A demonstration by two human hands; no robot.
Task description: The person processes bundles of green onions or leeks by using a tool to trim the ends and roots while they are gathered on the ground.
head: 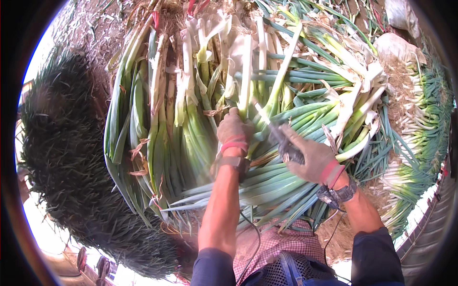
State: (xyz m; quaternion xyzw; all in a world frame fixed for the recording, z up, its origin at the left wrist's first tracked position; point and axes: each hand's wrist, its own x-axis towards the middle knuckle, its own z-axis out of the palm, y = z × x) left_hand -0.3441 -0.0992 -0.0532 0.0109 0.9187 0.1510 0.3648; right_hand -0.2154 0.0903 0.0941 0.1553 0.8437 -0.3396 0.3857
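Note:
My left hand (234, 128), in a tan work glove with a red cuff, grips a large green onion just below its white shank (245, 71). The root end points away from me. My right hand (313, 155), gloved alike, holds the dark handle of what looks like an air blow gun (264, 116). Its pale nozzle points up and left, close to the gripped stalk, and is partly blurred. Many long green onions (188, 75) lie side by side beyond and left of my hands. More of them (343, 114) are heaped on the right, their green leaves crossing under my wrists.
A dense dark-green bank of leaf tops (61, 143) curves along the left. Rows of green onions with white shanks (424, 121) line the far right. Peeled skins litter the ground (96, 32). A pale sack (399, 48) sits at the upper right. A checked cloth (286, 243) covers my lap.

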